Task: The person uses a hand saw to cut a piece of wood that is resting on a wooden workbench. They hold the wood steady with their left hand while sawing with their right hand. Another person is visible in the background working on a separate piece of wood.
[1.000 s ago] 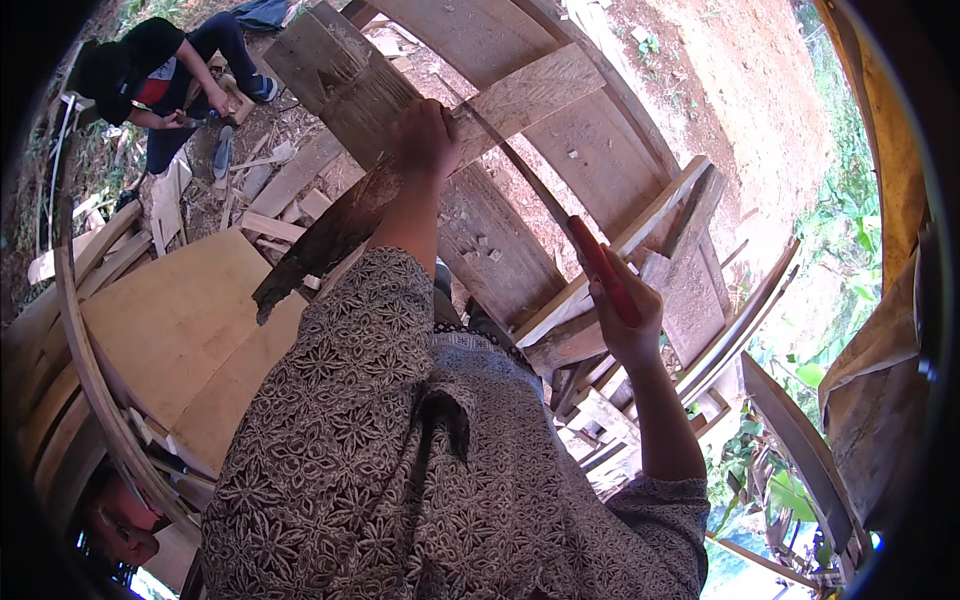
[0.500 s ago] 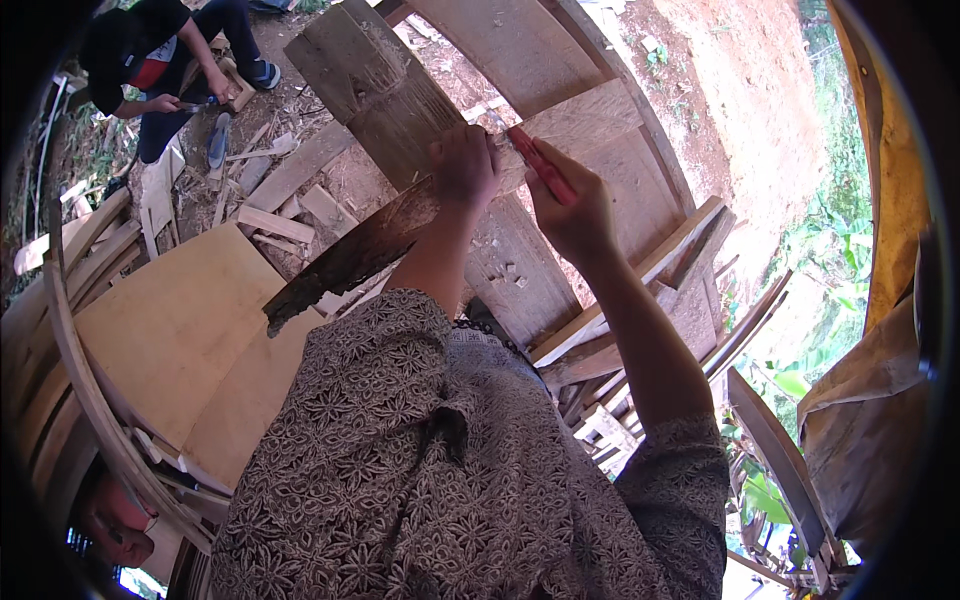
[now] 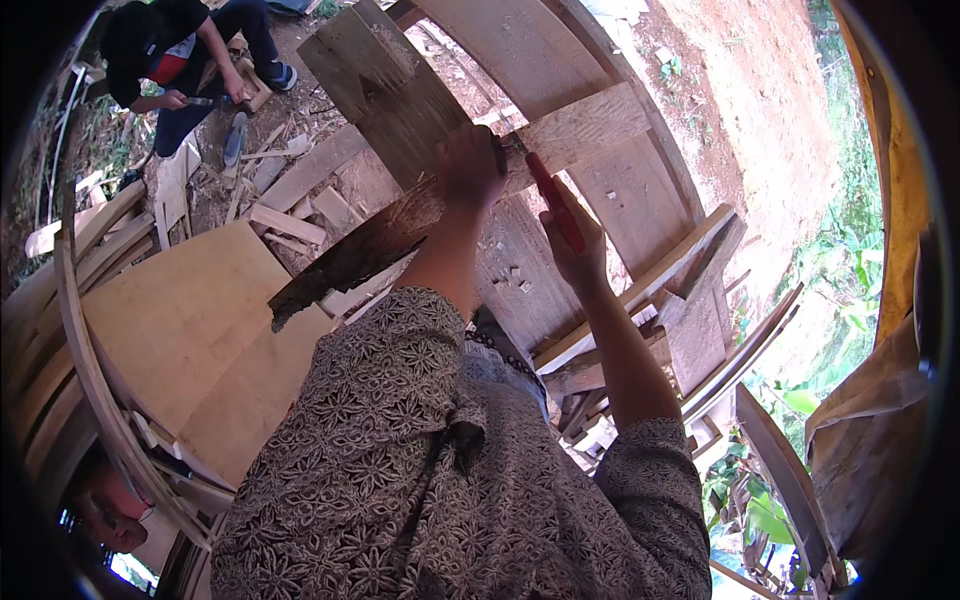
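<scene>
One plank [image 3: 590,122] lies slantwise over wider boards [image 3: 512,245], with its dark, broken end toward the near left. The right hand [image 3: 578,245] has its grip clamped on a red-handled handsaw [image 3: 550,192], whose blade is at the plank, just right of the left hand [image 3: 470,165]. This left hand rests upon the plank; whether its grip is clamped, one cannot tell. A person [image 3: 190,75] sits far left.

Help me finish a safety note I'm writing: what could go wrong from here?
The bare left hand is close beside the thin metal saw with a red handle held in the right hand, so a slip might cut it. The long brown wooden board has a dark, ragged end, which could splinter or crumble if the board is jolted.
</scene>
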Demonstrator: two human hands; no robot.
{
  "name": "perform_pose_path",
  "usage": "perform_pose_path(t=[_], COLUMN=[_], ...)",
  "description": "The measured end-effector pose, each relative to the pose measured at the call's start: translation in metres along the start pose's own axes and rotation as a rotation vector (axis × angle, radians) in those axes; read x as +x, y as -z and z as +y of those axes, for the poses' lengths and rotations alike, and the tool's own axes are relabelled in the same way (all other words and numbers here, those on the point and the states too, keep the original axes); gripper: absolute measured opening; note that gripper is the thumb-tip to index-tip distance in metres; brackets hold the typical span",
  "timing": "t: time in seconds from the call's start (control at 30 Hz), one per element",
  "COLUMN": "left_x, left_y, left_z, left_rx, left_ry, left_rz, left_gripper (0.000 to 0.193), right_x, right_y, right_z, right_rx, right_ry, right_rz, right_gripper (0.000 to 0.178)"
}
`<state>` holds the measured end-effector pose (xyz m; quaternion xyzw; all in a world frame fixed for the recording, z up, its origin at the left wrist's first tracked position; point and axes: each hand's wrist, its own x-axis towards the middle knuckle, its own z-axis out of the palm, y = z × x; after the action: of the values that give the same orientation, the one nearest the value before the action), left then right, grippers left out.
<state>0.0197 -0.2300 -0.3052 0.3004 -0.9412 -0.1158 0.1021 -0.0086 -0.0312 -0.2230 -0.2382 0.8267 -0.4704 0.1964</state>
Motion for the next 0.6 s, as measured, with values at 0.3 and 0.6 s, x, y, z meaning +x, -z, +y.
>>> perform_pose_path(t=[0.3, 0.6], left_x=[0.004, 0.005], left_y=[0.001, 0.000], left_z=[0.004, -0.002], left_rx=[-0.027, -0.117], left_ry=[0.003, -0.037], left_rz=[-0.027, 0.110], left_gripper=[0.021, 0.019], right_x=[-0.056, -0.097], right_y=[0.028, 0.133], right_z=[0.020, -0.129], right_rx=[0.102, 0.012], right_ry=[0.066, -0.061], right_rz=[0.043, -0.138], right_gripper=[0.054, 0.052])
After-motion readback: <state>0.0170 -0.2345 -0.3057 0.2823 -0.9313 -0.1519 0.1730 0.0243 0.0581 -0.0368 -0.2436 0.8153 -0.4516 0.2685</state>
